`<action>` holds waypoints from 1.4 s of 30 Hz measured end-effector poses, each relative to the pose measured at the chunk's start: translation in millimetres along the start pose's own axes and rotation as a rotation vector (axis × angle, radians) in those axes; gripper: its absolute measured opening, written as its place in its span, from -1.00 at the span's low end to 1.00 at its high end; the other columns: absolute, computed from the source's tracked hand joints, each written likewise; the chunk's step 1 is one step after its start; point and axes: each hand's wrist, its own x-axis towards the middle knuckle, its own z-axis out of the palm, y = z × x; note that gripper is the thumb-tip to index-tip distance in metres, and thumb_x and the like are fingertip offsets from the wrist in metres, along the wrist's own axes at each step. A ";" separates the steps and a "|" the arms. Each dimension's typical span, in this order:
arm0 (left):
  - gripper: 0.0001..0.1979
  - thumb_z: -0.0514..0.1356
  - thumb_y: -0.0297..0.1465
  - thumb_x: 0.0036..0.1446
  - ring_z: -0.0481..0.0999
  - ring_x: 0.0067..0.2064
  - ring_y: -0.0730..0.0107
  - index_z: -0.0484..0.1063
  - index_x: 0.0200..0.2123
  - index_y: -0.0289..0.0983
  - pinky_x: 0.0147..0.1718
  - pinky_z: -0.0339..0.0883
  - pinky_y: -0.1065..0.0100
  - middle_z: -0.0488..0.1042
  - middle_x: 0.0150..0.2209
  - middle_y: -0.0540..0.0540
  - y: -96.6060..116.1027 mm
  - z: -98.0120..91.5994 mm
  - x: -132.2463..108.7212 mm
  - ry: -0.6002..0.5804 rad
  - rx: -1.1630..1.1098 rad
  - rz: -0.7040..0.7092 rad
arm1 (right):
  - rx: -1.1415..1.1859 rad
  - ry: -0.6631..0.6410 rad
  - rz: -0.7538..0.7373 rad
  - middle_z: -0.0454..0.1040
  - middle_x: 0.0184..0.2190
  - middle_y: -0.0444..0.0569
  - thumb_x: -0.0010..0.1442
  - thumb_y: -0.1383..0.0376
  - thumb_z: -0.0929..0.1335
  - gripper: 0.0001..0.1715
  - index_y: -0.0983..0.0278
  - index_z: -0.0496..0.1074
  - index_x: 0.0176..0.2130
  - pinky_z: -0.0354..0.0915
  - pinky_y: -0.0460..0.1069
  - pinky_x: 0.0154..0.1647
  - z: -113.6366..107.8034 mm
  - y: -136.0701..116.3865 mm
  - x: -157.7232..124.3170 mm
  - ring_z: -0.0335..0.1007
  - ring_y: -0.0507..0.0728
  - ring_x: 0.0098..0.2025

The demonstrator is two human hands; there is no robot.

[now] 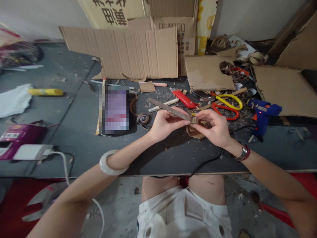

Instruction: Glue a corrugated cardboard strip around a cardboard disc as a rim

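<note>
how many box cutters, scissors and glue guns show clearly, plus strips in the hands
red plastic box cutter: 1
scissors with yellow and red handles: 1
blue glue gun: 1
flat brown cardboard-like strip, in left hand and right hand: 1
total: 4

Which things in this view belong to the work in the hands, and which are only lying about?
Probably part of the work:
brown cardboard strip, held by the left hand and the right hand
red utility knife
scissors
blue glue gun, its light on

Apparently just lying about:
white charger
yellow stick-shaped item
white sheet
</note>
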 end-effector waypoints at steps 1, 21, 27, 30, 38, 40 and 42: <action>-0.69 0.43 -0.30 -0.12 0.61 -0.30 0.35 0.49 -0.35 -0.36 -0.24 0.53 0.36 0.60 -0.34 -0.11 0.2 0.1 0.0 -0.006 -0.004 0.006 | -0.006 0.000 -0.005 0.57 -0.30 -0.07 0.05 0.27 0.47 -0.72 0.22 0.41 -0.20 0.49 -0.01 -0.16 0.0 0.0 0.0 0.54 0.08 -0.25; -0.57 0.28 -0.25 0.04 0.33 -0.64 0.56 0.51 -0.06 -0.39 -0.68 0.21 0.52 0.38 -0.62 0.01 10.1 -16.4 6.6 -0.138 -0.295 -0.337 | -0.263 0.027 -0.340 0.58 -0.10 -0.08 0.15 0.36 0.40 -0.69 0.08 0.48 -0.10 0.41 0.19 0.05 -12.5 -4.2 4.5 0.47 0.19 -0.02; -0.60 0.29 -0.25 0.00 0.25 -0.73 0.58 0.54 -0.12 -0.37 -0.77 0.11 0.54 0.37 -0.69 0.01 17.3 -20.3 11.7 -0.324 -0.395 -0.462 | -0.345 -0.013 -0.502 0.52 0.02 -0.13 0.14 0.44 0.38 -0.55 0.04 0.43 -0.02 0.36 0.27 0.10 -15.0 -0.4 3.3 0.38 0.22 0.10; -0.64 0.29 -0.23 -0.01 0.22 -0.76 0.57 0.56 -0.19 -0.36 -0.80 0.05 0.55 0.35 -0.72 0.00 20.3 -22.3 10.9 -0.445 -0.400 -0.570 | -0.316 -0.029 -0.498 0.52 0.03 -0.12 0.15 0.43 0.37 -0.55 0.04 0.43 0.00 0.37 0.26 0.09 -14.7 1.7 2.6 0.38 0.21 0.11; -0.63 0.27 -0.21 0.03 0.16 -0.78 0.55 0.56 -0.17 -0.35 -0.84 -0.04 0.53 0.34 -0.74 0.00 19.7 -29.2 8.2 -0.612 -0.403 -0.715 | -0.270 -0.121 -0.481 0.59 -0.14 -0.08 0.20 0.41 0.33 -0.65 0.11 0.46 -0.04 0.42 0.14 0.01 -10.3 2.7 1.8 0.49 0.14 -0.04; -0.64 0.27 -0.22 0.03 0.17 -0.77 0.56 0.56 -0.17 -0.35 -0.85 -0.04 0.53 0.35 -0.74 0.00 20.1 -29.2 8.5 -0.624 -0.388 -0.711 | -0.278 -0.138 -0.481 0.58 -0.13 -0.06 0.21 0.42 0.32 -0.65 0.13 0.44 -0.02 0.42 0.13 0.01 -9.6 2.7 1.0 0.49 0.13 -0.05; -0.68 0.26 -0.22 0.04 0.17 -0.78 0.57 0.57 -0.24 -0.36 -0.85 -0.05 0.54 0.35 -0.74 0.00 21.6 -28.5 8.5 -0.626 -0.369 -0.706 | -0.276 -0.154 -0.489 0.57 -0.14 -0.04 0.21 0.42 0.33 -0.65 0.16 0.42 -0.01 0.42 0.12 0.01 -9.2 2.8 0.8 0.47 0.13 -0.05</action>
